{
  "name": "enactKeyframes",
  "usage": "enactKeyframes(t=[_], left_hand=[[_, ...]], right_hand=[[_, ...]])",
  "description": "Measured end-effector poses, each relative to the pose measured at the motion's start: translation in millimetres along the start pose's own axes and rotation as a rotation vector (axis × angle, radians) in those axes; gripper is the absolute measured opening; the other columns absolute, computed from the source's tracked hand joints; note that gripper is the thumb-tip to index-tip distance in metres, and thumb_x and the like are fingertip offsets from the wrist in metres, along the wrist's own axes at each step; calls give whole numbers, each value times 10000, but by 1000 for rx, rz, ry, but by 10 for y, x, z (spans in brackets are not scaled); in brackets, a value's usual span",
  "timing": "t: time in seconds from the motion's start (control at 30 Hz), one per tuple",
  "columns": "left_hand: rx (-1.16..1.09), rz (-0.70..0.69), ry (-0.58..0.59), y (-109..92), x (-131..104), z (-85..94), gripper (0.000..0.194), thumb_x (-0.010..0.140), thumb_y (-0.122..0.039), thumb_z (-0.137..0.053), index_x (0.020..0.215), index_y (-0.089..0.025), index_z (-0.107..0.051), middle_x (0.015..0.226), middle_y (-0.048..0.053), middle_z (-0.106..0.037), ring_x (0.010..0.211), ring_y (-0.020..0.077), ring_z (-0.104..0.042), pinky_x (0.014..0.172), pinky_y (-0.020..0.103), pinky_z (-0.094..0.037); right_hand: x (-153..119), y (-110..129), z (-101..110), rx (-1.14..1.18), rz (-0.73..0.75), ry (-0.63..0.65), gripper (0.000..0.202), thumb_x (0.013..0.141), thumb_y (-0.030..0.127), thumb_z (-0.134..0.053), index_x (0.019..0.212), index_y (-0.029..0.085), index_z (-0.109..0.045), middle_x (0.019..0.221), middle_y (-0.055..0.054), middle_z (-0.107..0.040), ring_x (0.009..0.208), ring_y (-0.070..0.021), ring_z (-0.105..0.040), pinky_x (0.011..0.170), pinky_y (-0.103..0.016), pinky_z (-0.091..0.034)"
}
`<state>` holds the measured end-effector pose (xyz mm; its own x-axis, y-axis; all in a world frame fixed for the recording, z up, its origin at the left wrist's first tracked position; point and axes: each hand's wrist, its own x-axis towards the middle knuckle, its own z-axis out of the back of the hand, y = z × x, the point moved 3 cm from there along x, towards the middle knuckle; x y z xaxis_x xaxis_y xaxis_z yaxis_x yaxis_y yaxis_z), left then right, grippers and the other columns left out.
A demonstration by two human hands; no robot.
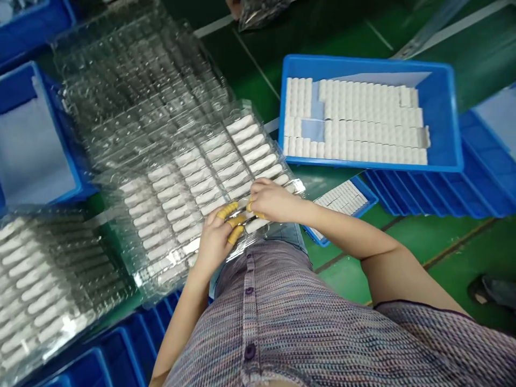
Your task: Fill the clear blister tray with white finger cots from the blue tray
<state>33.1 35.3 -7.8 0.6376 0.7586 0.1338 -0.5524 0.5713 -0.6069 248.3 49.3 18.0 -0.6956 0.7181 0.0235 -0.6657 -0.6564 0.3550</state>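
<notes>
A clear plastic tray [201, 185] lies tilted in front of my body, with rows of white cylindrical pieces [258, 153] in its slots. My left hand [217, 234], with yellow finger covers, rests over the tray's near edge, its covered fingers stretched out and slightly apart. Beside it, my right hand [272, 201] is closed over the near right slots. A yellow cover shows at its fingertips; what they pinch is hidden. The hands almost meet above the row closest to me.
A blue bin [454, 118] holding rows of white pieces stands at right, above stacked blue bins [407, 193]. Stacked clear trays [141, 70] lie beyond my tray. More filled trays [40, 290] and a blue bin [74, 180] are at left. Someone's foot [479, 290] shows at far right.
</notes>
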Motion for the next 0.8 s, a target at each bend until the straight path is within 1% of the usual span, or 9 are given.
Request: enactKeyframes(t=[0.07,0.13,0.23,0.27,0.3,0.37,0.47,0.6,0.8], left_hand=[[84,-34,-23,17,-24,-33,281,1031,-373,-605,1227,-281,-783,1402,111,-706,1341,352,-594,1113,563,-532],[103,-72,-49,12,-24,-48,298,1022,-338,-623,1283,-279,-753,1387,112,-715,1320,343,-606,1101,547,-547],[113,-111,-80,-14,1,-45,302,1009,-305,-650,1298,-280,-731,1342,108,-736,1265,332,-633,1062,530,-574],[118,-117,-90,-20,12,-40,292,1006,-298,-654,1287,-282,-732,1325,103,-743,1246,329,-642,1046,526,-582],[120,-120,-100,-24,21,-34,282,1005,-292,-656,1276,-284,-734,1307,97,-749,1228,325,-651,1030,519,-591],[114,-127,-110,-23,35,-23,274,1003,-277,-656,1265,-289,-734,1285,88,-754,1206,315,-663,1007,504,-605],[97,-138,-118,-8,37,-19,287,1006,-250,-642,1276,-302,-725,1278,74,-754,1202,302,-670,996,487,-614],[117,-159,-131,18,8,-36,305,1027,-240,-614,1314,-291,-703,1261,67,-753,1208,279,-657,993,453,-609],[146,-179,-129,39,-10,-50,267,1047,-248,-604,1298,-252,-695,1246,67,-740,1227,243,-617,1012,391,-581]], right_hand=[[-56,-121,92,96,14,-91,184,977,205,-653,872,204,-804,831,-67,-775,941,-240,-631,1004,-435,-438],[-218,-418,240,220,-56,-280,207,1020,281,-617,1014,221,-815,973,-62,-816,977,-226,-689,997,-409,-489],[-608,-1184,436,283,-394,-589,241,995,299,-608,1117,222,-800,1140,-80,-818,1042,-234,-746,960,-389,-553],[-738,-1471,470,245,-525,-649,255,965,270,-614,1130,199,-794,1163,-97,-812,1035,-241,-752,969,-396,-558],[-842,-1747,482,192,-636,-654,285,921,235,-633,1153,163,-783,1178,-119,-804,1024,-248,-755,967,-399,-565],[-939,-2223,443,98,-768,-502,438,860,204,-686,1281,89,-725,1278,-173,-761,1108,-267,-738,995,-398,-563],[-868,-2668,326,9,-786,-226,645,811,220,-773,1411,32,-630,1409,-225,-681,1226,-275,-689,1043,-374,-546],[-659,-2903,251,-2,-721,-72,719,734,260,-880,1402,110,-660,1426,-166,-671,1301,-287,-654,1090,-345,-531],[-595,-3030,261,-73,-762,92,704,758,334,-866,1411,151,-678,1454,-166,-629,1357,-378,-617,1085,-413,-533]])
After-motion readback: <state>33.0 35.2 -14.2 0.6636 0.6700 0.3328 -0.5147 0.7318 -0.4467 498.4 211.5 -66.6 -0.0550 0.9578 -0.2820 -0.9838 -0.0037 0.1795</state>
